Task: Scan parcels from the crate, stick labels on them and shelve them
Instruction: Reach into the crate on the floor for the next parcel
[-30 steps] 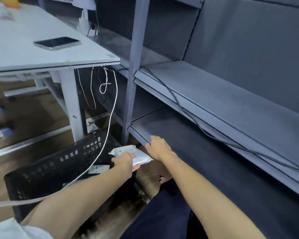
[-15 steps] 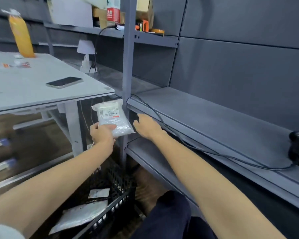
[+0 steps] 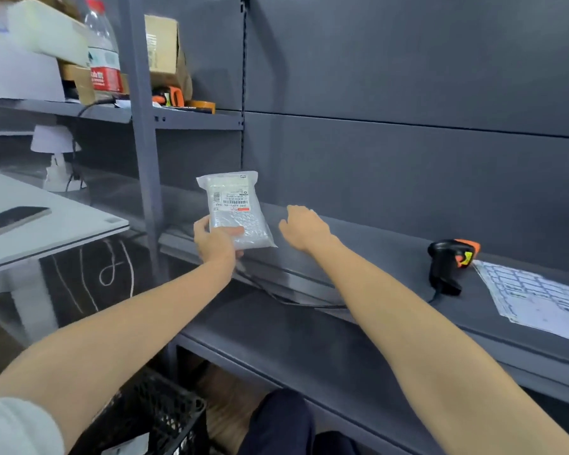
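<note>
My left hand (image 3: 215,240) grips the lower end of a clear bubble-wrap parcel (image 3: 235,208) with a barcode label, holding it upright over the left end of the grey shelf (image 3: 368,244). To its right my right hand (image 3: 304,228) hovers over the shelf, fingers relaxed, holding nothing. A black and orange barcode scanner (image 3: 450,261) stands on the shelf far to the right, its cable running along the shelf front. A white label sheet (image 3: 536,295) lies beside it. The black crate (image 3: 165,415) is at the bottom, below my left arm.
A white table (image 3: 63,231) with a phone (image 3: 12,220) stands at the left. The grey shelf upright (image 3: 143,133) rises just left of the parcel. The upper shelf holds a bottle (image 3: 103,50), a cardboard box (image 3: 165,50) and tape. A lower shelf (image 3: 276,343) runs beneath my arms.
My left hand has lifted the parcel from the crate up to shelf height and rightward past the upright. My right hand rose along with it, and my view tilted up.
</note>
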The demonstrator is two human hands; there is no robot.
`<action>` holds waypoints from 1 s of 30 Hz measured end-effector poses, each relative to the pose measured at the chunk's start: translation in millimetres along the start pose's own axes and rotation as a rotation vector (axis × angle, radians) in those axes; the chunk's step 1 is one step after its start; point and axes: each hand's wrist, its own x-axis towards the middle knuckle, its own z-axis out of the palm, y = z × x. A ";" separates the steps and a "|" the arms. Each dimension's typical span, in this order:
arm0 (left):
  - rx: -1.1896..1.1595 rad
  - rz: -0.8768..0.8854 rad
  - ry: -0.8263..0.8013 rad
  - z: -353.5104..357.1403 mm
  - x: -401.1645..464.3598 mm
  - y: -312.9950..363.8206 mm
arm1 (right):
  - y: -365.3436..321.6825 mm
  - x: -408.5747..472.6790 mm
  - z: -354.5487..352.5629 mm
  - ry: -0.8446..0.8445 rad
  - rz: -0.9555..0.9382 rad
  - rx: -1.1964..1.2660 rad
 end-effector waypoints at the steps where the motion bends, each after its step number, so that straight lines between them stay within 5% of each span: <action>1: 0.004 -0.013 -0.036 12.9 -1.6 -4.1 | 13.9 -2.5 -5.4 0.010 0.032 -0.014; 9: 0.074 -0.097 -0.311 89.6 -20.9 -34.6 | 115.7 -32.1 -50.3 0.083 0.324 -0.067; 19: 0.259 -0.197 -0.662 130.1 -36.0 -63.3 | 165.6 -70.3 -78.2 0.096 0.481 -0.141; 30: 0.478 0.158 -0.764 133.3 15.3 -48.9 | 191.9 -48.6 -104.3 0.208 0.432 0.366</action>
